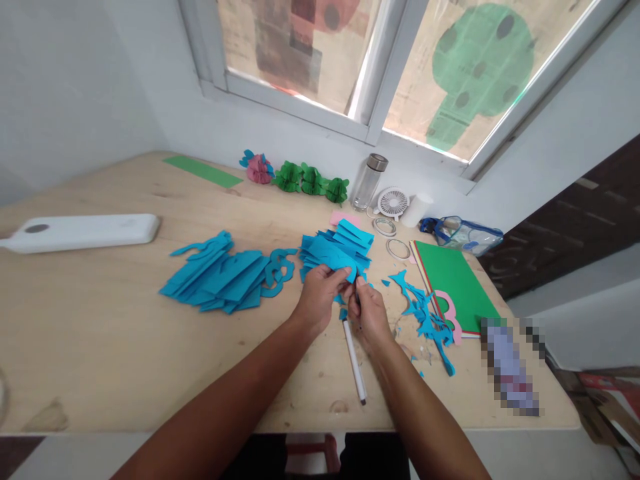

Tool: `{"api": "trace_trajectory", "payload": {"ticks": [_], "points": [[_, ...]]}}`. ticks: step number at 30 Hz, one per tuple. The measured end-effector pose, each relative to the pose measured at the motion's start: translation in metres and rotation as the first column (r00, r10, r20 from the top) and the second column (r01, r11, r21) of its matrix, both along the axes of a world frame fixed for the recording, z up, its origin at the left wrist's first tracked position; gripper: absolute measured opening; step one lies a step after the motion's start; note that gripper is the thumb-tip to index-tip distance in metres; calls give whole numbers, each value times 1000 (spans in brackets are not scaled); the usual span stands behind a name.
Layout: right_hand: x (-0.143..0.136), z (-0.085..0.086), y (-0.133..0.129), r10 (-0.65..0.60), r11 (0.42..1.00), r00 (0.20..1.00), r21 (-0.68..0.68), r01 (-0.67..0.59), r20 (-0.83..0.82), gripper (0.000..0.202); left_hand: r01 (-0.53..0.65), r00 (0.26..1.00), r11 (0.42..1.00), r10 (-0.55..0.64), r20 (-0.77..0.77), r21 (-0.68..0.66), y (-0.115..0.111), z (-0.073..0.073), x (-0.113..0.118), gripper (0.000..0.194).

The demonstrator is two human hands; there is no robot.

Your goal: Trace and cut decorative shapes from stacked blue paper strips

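Both my hands meet over the middle of the wooden table. My left hand pinches a piece of blue paper in front of a pile of blue paper pieces. Close beside it on the right, my right hand is closed around a small dark tool at the paper's edge, mostly hidden by the fingers; it looks like scissors. A white marker lies just below my hands. Folded blue papers are stacked to the left, with curvy blue cutouts at their right end.
Blue scraps lie right of my hands, beside green sheets and a pink cutout. Behind stand green paper shapes, a bottle and a small fan. A white device lies far left.
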State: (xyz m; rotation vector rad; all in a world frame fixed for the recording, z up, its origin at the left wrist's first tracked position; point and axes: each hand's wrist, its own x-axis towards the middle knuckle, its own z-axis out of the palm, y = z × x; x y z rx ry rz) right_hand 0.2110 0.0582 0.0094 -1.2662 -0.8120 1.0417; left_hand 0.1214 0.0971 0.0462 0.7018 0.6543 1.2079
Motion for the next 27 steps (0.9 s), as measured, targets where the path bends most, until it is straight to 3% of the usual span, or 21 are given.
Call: {"api": "trace_trajectory", "payload": {"ticks": [18, 27], "points": [[0, -1, 0, -2, 1000, 1000, -4, 2, -5, 58, 27, 999, 999, -26, -22, 21, -2, 5, -1, 25], [0, -2, 0, 7, 1000, 1000, -3, -7, -17, 55, 9, 1000, 1000, -9, -9, 16, 2, -3, 0, 24]]}}
